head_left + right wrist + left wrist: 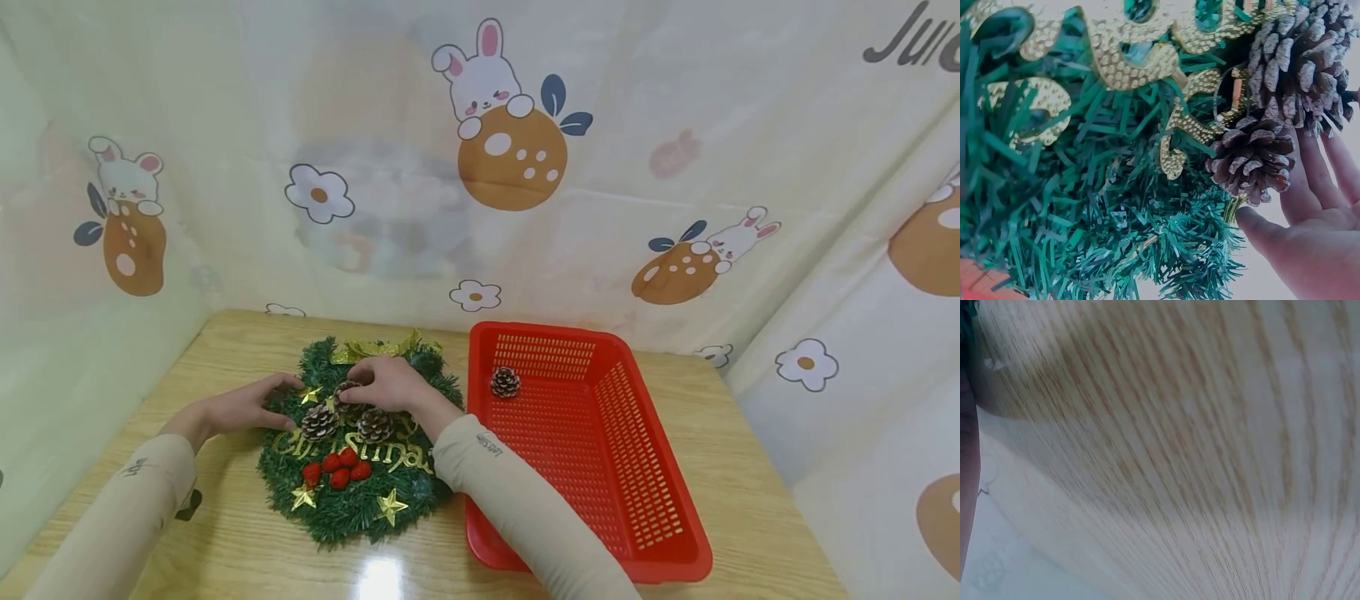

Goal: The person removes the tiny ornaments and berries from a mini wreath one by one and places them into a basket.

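Observation:
A green tinsel wreath (337, 517) lies flat on the table, with gold lettering (352, 448), gold stars and red berries (340, 477). Several frosted pine cones sit on it, among them a left one (319, 423) and a right one (374, 426). My right hand (393, 385) reaches over the wreath and holds the upper pine cone (347, 392) between thumb and fingers. In the right wrist view that hand (1316, 244) appears beside two cones. At the wreath's left edge my left hand (243, 406) touches the greenery with thumb and fingers spread.
Right of the wreath stands a red plastic basket (652, 467), one pine cone (506, 382) in its far left corner. The right forearm crosses its near left side. A patterned curtain (390, 250) borders the wooden table (225, 533) at the back and sides.

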The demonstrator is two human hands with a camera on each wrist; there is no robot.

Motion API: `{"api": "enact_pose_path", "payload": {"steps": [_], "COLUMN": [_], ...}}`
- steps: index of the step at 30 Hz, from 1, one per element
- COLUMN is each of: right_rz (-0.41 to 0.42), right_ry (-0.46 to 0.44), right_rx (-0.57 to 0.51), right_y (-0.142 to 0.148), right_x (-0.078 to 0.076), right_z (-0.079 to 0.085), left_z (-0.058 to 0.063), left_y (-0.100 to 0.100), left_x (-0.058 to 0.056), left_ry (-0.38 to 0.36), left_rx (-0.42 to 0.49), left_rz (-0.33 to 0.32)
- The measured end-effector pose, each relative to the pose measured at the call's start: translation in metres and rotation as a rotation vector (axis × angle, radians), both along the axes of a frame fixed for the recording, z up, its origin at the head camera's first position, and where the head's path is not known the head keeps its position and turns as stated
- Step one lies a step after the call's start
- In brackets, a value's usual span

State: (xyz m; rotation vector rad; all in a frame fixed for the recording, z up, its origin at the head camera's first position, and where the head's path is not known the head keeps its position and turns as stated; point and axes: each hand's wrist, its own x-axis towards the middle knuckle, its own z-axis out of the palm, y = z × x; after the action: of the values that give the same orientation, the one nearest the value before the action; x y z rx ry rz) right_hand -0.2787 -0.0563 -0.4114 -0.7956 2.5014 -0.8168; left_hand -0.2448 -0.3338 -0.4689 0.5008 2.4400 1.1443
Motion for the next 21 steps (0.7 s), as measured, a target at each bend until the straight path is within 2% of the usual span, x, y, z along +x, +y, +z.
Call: {"api": "enact_pose_path", "payload": {"steps": [9, 15, 21], "right_rz": [-0.086, -0.178, -0.220], "right_ry": [0.011, -0.017, -0.050], "right_rx": [-0.128, -0.230, -0.304], "right_y": [0.011, 0.016, 0.016], "right_x": [-0.003, -0.004, -0.003], "right_z": [0.004, 0.009, 0.017], "left_z": [0.000, -0.001, -0.002], "left_y": [0.001, 0.001, 0.001], "left_x": [0.000, 0.001, 0.000], "left_ry": [0.009, 0.007, 0.011], "left_rx": [-0.004, -0.001, -0.008], "left_rz": [-0.005, -0.004, -0.002]}}
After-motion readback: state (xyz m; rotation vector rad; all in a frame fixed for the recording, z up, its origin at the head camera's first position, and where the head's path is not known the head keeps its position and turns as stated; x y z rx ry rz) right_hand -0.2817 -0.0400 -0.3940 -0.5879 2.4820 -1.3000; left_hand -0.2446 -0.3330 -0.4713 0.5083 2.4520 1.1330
